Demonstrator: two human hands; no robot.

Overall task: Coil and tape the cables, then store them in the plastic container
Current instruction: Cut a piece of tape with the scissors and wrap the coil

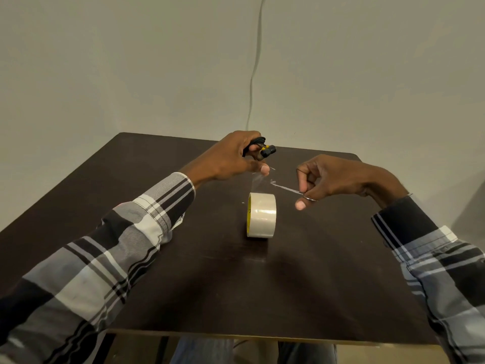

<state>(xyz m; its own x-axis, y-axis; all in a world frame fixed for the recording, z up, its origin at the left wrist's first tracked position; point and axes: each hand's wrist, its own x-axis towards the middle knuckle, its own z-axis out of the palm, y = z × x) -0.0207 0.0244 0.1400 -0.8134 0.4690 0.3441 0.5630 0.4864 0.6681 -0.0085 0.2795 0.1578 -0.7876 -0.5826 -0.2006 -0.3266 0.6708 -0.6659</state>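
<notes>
The left hand (231, 156) holds a black cable (258, 147) coiled up, above the far side of the worktop (210, 285). The right hand (333, 177) pinches thin scissors (286, 189). The tape roll (261, 218) stands on its edge on the worktop, between and just below both hands.

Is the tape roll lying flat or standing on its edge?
On its edge. The tape roll rests on the table on its curved rim, its round side face turned to the left and its outer band showing.
</notes>
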